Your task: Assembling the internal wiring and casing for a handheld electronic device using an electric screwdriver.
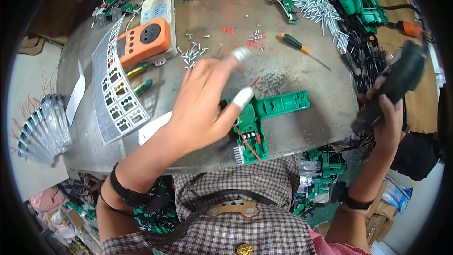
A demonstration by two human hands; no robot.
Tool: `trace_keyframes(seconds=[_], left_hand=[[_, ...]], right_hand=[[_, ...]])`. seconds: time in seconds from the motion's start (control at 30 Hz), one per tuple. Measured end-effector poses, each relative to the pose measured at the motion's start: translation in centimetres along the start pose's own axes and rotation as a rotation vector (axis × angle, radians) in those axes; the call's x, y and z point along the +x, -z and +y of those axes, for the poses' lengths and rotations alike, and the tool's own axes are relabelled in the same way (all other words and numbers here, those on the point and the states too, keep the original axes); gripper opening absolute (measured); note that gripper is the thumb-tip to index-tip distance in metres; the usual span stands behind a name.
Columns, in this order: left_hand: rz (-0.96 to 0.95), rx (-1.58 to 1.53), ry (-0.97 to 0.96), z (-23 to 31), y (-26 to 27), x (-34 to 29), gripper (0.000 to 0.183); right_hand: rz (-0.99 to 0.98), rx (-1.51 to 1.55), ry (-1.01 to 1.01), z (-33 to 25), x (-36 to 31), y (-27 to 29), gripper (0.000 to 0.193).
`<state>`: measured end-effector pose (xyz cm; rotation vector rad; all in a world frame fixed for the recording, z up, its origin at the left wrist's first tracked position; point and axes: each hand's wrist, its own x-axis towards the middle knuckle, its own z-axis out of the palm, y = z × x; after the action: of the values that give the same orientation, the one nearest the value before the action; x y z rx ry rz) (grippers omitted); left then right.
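My left hand (200,97) is over the middle of the table, slightly blurred. Its thumb and a finger, both in white finger covers, are stretched apart with nothing between them. Below and right of the thumb lies a green plastic tool housing half (283,105), shaped like an angled pistol body. Inside it sit a black terminal block, a finned metal heat sink (239,155) and a red wire (249,144). At the right table edge my right hand (389,113) is closed round a long black power tool (401,73), smeared by motion. The tool's tip is unclear.
A green-and-orange screwdriver (295,43) lies beyond the housing. Loose screws (192,55) and small red bits (229,30) are scattered nearby. An orange meter (144,42) and a printed sheet (118,94) are at left. Metal rods (311,9) and black cords (365,61) crowd the right.
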<state>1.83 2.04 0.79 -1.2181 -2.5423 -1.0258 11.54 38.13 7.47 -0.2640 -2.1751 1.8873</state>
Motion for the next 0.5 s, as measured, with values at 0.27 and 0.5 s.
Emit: trace_keyframes(seconds=[0.27,0.5], left_hand=[[-0.054,-0.357,0.123,-2.4,-1.1,0.8,0.016],[0.058,-0.625,0.237,-2.3,-1.6,1.0,0.024]], right_hand=[[-0.016,0.49,0.35,-0.8,10.8,-14.4,0.045],[-0.013,0.323,0.443,1.8,12.2,-18.1,0.042]])
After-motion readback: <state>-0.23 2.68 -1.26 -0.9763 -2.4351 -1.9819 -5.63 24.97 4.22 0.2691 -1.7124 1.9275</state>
